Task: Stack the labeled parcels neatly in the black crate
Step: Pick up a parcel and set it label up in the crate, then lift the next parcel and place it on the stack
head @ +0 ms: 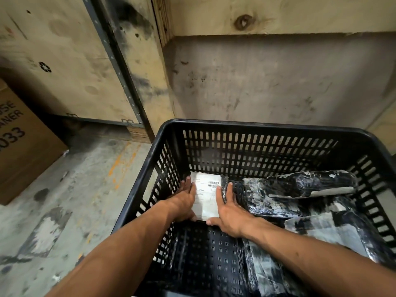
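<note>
A black slotted crate (257,125) fills the lower right of the head view. In its far left corner lies a parcel (206,196) with a white barcode label facing up. My left hand (185,200) grips the parcel's left edge and my right hand (228,207) grips its right edge, both thumbs at its near edge. Several black plastic-wrapped parcels (300,189) lie piled along the crate's right side, one rolled bundle on top. Another wrapped parcel (263,271) lies on the crate floor under my right forearm.
The crate stands on a stained concrete floor (70,200). A brown cardboard box (23,146) with printed lettering sits at the left. Plywood panels (64,61) and a grey metal upright (120,67) rise behind, with a grey wall beyond the crate.
</note>
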Demonstrator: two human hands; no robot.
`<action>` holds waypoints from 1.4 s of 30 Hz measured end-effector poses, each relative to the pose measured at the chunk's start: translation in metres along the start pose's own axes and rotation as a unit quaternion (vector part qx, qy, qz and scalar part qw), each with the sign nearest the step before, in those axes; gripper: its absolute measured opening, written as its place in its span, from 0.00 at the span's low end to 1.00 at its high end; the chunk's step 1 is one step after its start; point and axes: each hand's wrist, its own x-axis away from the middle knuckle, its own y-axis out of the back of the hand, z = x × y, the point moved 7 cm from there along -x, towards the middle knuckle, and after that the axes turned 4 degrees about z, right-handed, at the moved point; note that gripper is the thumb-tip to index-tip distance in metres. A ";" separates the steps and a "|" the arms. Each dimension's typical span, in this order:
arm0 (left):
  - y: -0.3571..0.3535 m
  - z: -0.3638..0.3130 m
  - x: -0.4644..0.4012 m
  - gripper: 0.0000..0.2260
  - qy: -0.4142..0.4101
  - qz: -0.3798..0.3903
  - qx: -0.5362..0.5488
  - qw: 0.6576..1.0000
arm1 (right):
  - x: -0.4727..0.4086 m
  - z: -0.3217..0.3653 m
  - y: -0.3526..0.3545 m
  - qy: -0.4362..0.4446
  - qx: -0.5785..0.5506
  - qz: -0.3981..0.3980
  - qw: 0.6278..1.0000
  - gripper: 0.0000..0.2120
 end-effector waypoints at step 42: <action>0.094 -0.188 0.052 0.35 -0.242 -0.243 0.024 0.939 | 0.185 -0.091 0.169 -0.002 0.217 -0.289 0.932 0.32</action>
